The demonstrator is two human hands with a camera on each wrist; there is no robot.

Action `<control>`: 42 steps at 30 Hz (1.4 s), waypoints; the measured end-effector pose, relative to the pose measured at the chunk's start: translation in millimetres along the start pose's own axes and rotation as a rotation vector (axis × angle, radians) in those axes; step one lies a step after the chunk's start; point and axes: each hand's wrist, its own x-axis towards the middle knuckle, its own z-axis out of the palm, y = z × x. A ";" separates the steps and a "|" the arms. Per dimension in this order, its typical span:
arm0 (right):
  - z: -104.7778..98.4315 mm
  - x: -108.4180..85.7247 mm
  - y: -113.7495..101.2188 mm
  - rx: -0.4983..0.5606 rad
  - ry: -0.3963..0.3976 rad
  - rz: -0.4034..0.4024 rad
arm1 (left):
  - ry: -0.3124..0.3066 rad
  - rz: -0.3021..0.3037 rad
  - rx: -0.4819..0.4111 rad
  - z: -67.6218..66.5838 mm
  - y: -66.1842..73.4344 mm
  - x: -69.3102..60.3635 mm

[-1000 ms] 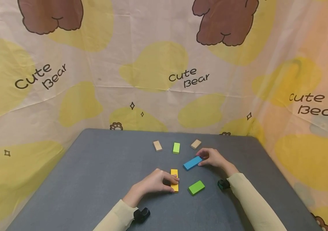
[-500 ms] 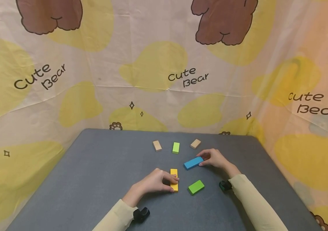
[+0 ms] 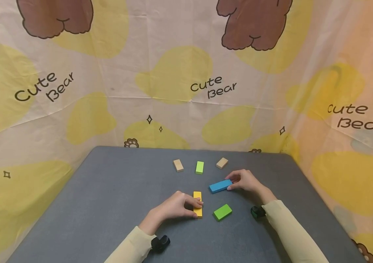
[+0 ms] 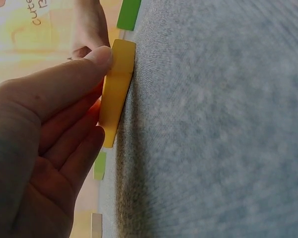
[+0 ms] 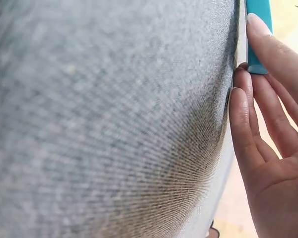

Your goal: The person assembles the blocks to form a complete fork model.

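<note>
A yellow block (image 3: 197,196) lies lengthwise on the grey table, and my left hand (image 3: 172,207) holds it from the left side, thumb near its close end and fingers across it. In the left wrist view the thumb presses along the edge of the yellow block (image 4: 118,89). Farther right, my right hand (image 3: 247,182) pinches the right end of a blue block (image 3: 219,186), which lies slightly slanted on the tabletop. The right wrist view shows the thumb on the blue block (image 5: 260,44). A green block (image 3: 222,212) rests between and nearer than the two hands.
Toward the back of the table (image 3: 124,182) lie a tan block (image 3: 178,165), a light green block (image 3: 199,167) and a second tan block (image 3: 222,163) in a loose row. A printed fabric backdrop (image 3: 173,73) surrounds the table's far side and flanks.
The blue block has turned a little, now lying closer to sideways, and its right end has shifted right with my right hand. My left hand and the yellow block keep their place.
</note>
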 end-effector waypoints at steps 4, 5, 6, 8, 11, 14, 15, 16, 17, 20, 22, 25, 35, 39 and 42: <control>-1.3 -3.7 -0.8 -0.004 0.007 0.003 | -0.001 -0.005 -0.002 0.0 -0.3 0.5; -1.8 -4.8 -1.3 -0.004 0.010 0.005 | -0.001 -0.004 0.002 0.1 -0.5 0.8; -2.3 -5.7 -2.0 -0.005 0.014 0.007 | -0.001 -0.003 0.005 0.1 -0.4 0.8; -3.3 -7.1 -3.4 -0.009 0.019 0.009 | -0.001 -0.007 0.005 0.1 -0.1 0.8; -4.4 -9.1 -5.0 -0.020 0.029 0.011 | -0.005 -0.016 -0.008 -0.2 0.8 0.6; -4.7 -10.3 -6.7 -0.029 0.036 0.007 | -0.006 -0.018 -0.014 -0.3 0.4 0.1; -4.7 -10.5 -7.2 -0.032 0.040 0.002 | -0.005 -0.018 -0.014 -0.3 0.2 0.1; -4.6 -10.6 -7.7 -0.035 0.044 -0.002 | -0.003 -0.016 -0.012 -0.4 -0.2 0.0; -4.5 -10.5 -8.1 -0.038 0.048 -0.007 | -0.001 -0.012 -0.006 -0.4 -0.4 0.0; -4.1 -9.7 -9.3 -0.047 0.063 -0.023 | 0.004 -0.001 0.008 -0.8 -0.8 0.1; -3.7 -9.0 -10.2 -0.051 0.071 -0.028 | 0.003 0.002 0.009 -1.1 -0.9 0.1; -3.1 -7.6 -12.2 -0.057 0.079 -0.028 | -0.002 -0.001 0.005 -1.3 -1.2 0.1; -0.8 -3.8 -22.4 -0.047 0.078 -0.015 | -0.009 -0.015 0.004 -1.2 0.8 0.0; 0.6 -1.2 -25.6 -0.050 0.082 -0.022 | -0.007 -0.012 0.002 -1.1 1.4 -0.4; 1.2 0.9 -27.5 -0.056 0.082 -0.029 | -0.004 -0.006 0.001 -1.0 1.8 -0.7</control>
